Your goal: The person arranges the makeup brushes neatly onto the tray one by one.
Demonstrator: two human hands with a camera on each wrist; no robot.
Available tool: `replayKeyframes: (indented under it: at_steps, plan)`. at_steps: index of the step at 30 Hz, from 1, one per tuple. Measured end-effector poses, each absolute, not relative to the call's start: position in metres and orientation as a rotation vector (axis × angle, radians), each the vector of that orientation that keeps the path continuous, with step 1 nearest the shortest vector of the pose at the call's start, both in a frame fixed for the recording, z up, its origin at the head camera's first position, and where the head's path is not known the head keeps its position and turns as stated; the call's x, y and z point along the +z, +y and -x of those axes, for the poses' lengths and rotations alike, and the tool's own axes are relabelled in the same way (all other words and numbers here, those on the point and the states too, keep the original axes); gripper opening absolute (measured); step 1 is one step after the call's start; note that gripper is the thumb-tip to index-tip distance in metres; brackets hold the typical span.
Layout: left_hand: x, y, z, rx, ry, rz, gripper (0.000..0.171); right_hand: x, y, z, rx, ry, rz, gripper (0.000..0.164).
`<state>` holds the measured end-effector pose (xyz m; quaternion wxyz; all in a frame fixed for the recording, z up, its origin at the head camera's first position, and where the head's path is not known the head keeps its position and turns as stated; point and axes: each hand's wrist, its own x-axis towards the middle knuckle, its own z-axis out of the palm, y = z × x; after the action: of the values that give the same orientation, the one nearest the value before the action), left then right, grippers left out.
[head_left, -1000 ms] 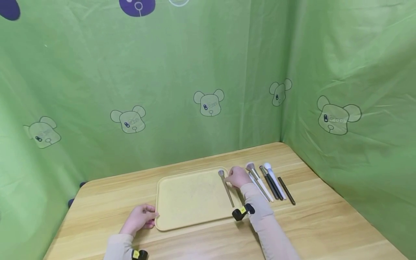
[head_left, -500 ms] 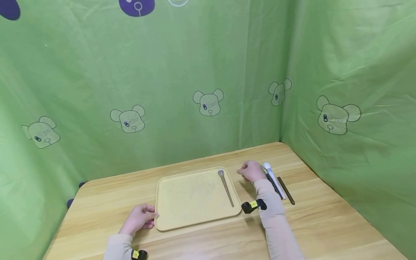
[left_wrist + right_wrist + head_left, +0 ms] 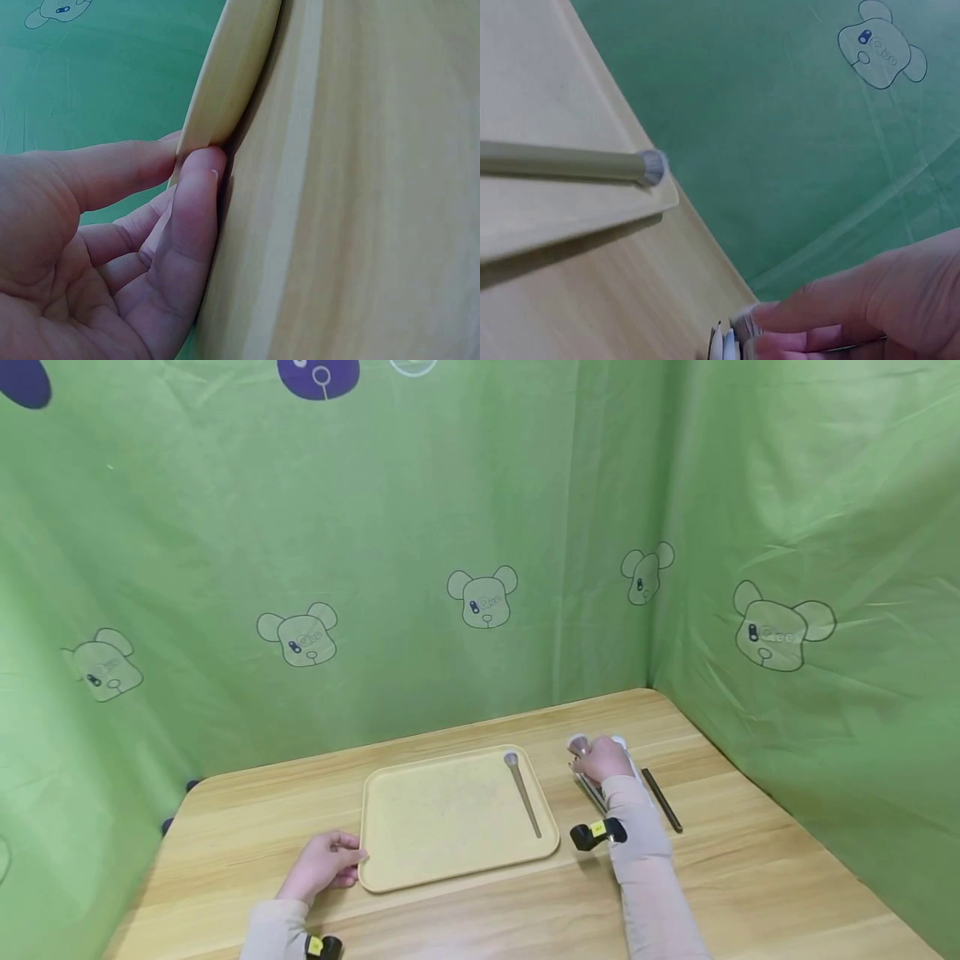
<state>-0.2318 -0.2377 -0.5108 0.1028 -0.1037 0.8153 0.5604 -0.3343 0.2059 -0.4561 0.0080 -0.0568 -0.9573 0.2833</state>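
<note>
My left hand [image 3: 322, 864] pinches the near left corner of a pale yellow tray [image 3: 435, 827]; in the left wrist view the thumb lies on its rim [image 3: 232, 82] and fingers go under. On the tray's right side lies a makeup brush [image 3: 522, 793] with a brown handle and grey bristles. To the right of the tray, my right hand [image 3: 609, 760] is over a group of brushes. Its thumb and fingers pinch a fluffy makeup brush [image 3: 577, 744] near its head, seen partly in the right wrist view [image 3: 744, 324]. The hand hides most of that brush's handle.
Slim brushes [image 3: 591, 789] lie beside the right hand, and a white-headed brush [image 3: 619, 741] shows behind it. Further right is a dark slender stick [image 3: 662, 799]. Green curtains [image 3: 390, 527] stand behind the wooden table [image 3: 750, 877] and at its right.
My right hand has left the brush on the tray and moved right, to the fluffy brush in the group. The left hand stays at the tray's corner.
</note>
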Motion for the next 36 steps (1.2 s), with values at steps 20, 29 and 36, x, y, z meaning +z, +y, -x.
replayKeyframes:
  at_steps: [20,29,36]
  plan:
    - [-0.509,-0.236,0.231,1.645,2.407,0.308,0.038,-0.468,0.204,0.334,0.790,-3.042,0.218,0.039]
    - [-0.512,-0.237,0.231,1.650,2.409,0.323,0.038,-0.476,0.198,0.338,0.648,-3.019,0.213,0.031]
    - [-0.513,-0.236,0.230,1.647,2.410,0.315,0.038,-0.480,0.196,0.339,0.628,-3.027,0.233,0.028]
